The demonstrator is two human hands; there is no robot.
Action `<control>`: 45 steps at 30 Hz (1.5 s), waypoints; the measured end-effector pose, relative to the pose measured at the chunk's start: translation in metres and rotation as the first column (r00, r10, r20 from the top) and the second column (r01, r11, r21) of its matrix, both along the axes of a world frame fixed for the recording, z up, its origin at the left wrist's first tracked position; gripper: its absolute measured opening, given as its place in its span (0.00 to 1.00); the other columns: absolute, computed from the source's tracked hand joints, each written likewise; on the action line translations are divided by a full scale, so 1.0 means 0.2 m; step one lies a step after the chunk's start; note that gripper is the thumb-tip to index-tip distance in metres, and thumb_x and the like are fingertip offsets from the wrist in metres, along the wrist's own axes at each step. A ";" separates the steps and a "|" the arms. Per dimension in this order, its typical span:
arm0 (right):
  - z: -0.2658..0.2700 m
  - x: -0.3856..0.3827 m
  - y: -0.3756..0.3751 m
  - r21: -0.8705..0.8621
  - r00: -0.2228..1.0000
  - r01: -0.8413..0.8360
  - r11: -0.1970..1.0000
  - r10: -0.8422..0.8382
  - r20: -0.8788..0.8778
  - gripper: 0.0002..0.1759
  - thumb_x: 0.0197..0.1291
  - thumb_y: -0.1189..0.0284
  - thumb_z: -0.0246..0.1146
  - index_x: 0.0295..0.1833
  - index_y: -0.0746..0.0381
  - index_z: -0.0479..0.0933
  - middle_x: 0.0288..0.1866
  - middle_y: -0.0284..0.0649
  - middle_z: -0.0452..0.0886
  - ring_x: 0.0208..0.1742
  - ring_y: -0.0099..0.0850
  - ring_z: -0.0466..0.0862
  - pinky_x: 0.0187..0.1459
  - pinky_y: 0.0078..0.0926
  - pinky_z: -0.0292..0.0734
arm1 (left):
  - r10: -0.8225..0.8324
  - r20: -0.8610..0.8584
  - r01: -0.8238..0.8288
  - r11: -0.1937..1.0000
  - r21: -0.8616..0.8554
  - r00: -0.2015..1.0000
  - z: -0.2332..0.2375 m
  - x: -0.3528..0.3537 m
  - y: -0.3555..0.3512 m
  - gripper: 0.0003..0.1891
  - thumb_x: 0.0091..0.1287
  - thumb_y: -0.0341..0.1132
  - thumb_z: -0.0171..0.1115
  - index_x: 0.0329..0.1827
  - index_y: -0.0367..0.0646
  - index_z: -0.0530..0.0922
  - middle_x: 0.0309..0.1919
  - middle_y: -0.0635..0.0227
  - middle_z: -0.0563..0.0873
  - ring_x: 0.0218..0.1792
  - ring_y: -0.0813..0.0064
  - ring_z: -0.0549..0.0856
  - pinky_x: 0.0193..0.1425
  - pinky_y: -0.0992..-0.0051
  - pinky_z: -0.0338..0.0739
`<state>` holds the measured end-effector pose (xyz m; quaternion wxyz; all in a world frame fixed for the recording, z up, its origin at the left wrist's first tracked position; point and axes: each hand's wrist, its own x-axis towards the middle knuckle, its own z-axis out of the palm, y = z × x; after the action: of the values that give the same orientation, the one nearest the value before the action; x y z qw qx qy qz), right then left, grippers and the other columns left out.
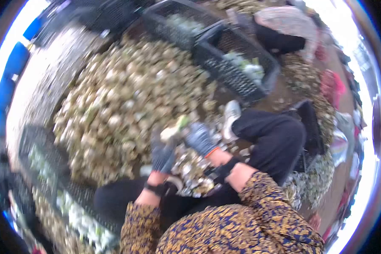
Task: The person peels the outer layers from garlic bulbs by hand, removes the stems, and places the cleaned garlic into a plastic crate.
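My left hand (161, 152), in a grey work glove, is closed round the lower end of a pale vegetable (170, 134) with a green tip. The blur hides its exact kind. Close by on the right, my right hand (201, 139) wears a grey glove with an orange cuff. Its fingers are curled near the green tip; whatever they hold is hidden. Beyond both hands spreads a big heap of pale, bulb-like vegetables (122, 97). Whitish peelings or cut pieces (192, 165) lie under my hands, between my legs.
Black plastic crates (237, 78) with pale green vegetables inside stand beyond the heap. A long mesh crate (42, 169) of pale vegetables lies at left. A black crate (311, 131) is beside my knee. Another person's dark-clothed limb (283, 41) shows at upper right.
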<state>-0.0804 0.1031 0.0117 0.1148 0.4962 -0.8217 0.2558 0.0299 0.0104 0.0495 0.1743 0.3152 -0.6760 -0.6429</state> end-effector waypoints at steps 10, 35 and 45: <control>0.15 -0.03 0.02 -0.051 0.733 0.061 0.997 -0.010 0.680 0.18 0.53 0.62 0.52 0.37 0.66 0.75 0.39 0.55 0.76 0.39 0.49 0.77 0.40 0.39 0.72 | -0.014 -0.128 0.098 0.724 0.682 0.992 -0.01 0.00 -0.02 0.22 0.61 0.50 0.54 0.51 0.43 0.70 0.39 0.67 0.78 0.36 0.74 0.79 0.35 0.76 0.77; -0.23 0.00 0.04 -0.329 0.286 0.197 0.924 0.267 0.920 0.10 0.58 0.73 0.50 0.42 0.67 0.72 0.36 0.41 0.77 0.36 0.30 0.79 0.37 0.27 0.78 | 0.283 -0.173 0.044 0.410 0.911 0.944 -0.12 -0.03 -0.08 0.16 0.64 0.38 0.49 0.52 0.41 0.69 0.44 0.61 0.78 0.41 0.68 0.79 0.37 0.76 0.78; 0.22 0.05 0.06 -0.256 0.227 0.265 0.930 0.198 0.954 0.10 0.56 0.80 0.48 0.42 0.68 0.72 0.39 0.44 0.77 0.37 0.33 0.79 0.39 0.26 0.78 | 0.365 -0.179 0.017 0.407 0.913 0.914 -0.03 -0.06 -0.06 0.16 0.65 0.41 0.48 0.49 0.42 0.72 0.45 0.63 0.79 0.46 0.67 0.78 0.49 0.67 0.75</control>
<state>-0.0701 0.1147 0.0553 -0.3251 0.1788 -0.6597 0.6535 0.0187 -0.0018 0.0429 0.1635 0.3084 -0.1462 -0.9256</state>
